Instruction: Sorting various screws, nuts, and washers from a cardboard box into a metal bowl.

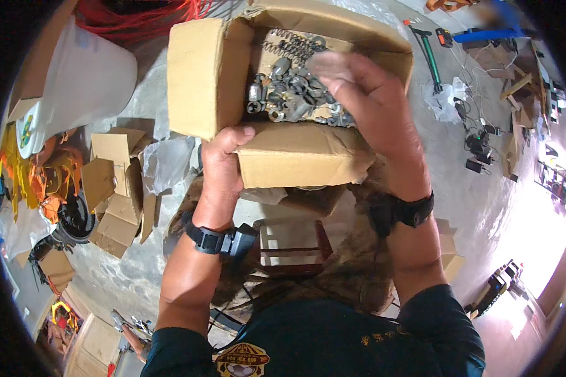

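A cardboard box (302,158) with its flaps folded out is tilted before me. My left hand (224,153) grips its near left corner, the thumb on the cardboard. Inside lie a heap of small metal parts (297,94) and a few coil springs (287,46) towards the far side. My right hand (358,87) is over the right part of the heap, its fingers pointing left and somewhat blurred; whether it touches or holds a part cannot be told.
Red cable (137,19) is coiled at the far left beside a white plastic bucket (94,70). An opened carton (118,188) stands on the floor at left. A green-handled tool (430,61) and black adapters (478,146) lie at right. A stool (292,268) is below the box.
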Available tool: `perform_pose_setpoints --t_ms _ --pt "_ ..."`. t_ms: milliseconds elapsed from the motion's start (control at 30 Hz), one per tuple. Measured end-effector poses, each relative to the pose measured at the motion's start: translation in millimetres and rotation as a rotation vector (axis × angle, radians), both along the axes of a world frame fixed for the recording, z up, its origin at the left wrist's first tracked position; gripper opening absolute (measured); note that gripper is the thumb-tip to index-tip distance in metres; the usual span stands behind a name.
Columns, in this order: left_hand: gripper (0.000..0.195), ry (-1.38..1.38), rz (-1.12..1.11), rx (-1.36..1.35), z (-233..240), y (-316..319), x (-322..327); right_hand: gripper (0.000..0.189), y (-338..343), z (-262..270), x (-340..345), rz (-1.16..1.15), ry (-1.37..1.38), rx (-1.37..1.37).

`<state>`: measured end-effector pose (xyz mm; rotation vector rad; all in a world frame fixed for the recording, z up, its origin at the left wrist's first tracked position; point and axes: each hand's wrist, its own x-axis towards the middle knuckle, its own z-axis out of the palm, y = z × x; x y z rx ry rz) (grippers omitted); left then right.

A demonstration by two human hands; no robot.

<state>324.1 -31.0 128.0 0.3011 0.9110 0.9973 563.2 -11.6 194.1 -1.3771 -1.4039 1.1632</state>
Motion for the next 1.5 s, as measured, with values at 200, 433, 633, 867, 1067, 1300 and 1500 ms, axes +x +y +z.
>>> perform_pose_setpoints --t_ms 200,433,633,867,1067,1300,1500 --pt "0.060 0.060 0.022 -0.023 1.3 2.5 -1.5 0.035 -1.6 22.6 13.1 -0.147 0.256 0.045" --pt "0.061 0.033 0.048 0.027 -1.8 1.6 -1.8 0.033 -0.6 13.3 15.5 -0.171 0.156 0.043" --pt "0.061 0.091 0.108 0.011 -20.3 0.9 -7.0 0.040 -10.3 7.1 10.0 0.050 -0.437 0.156" --pt "0.052 0.220 0.055 0.071 -27.1 -0.6 -10.5 0.044 -13.1 -2.8 -2.7 0.135 -0.526 0.067" --pt "0.057 0.070 0.094 -0.025 -16.9 0.0 -9.4 0.044 -5.4 -9.5 1.1 0.105 -0.123 0.011" --pt "0.057 0.077 0.085 0.002 -8.2 2.7 -6.1 0.044 -0.4 11.8 10.7 -0.172 0.298 0.072" --pt "0.058 0.055 0.106 0.010 -7.4 0.2 -5.7 0.044 -3.9 14.4 15.7 -0.120 0.015 0.025"
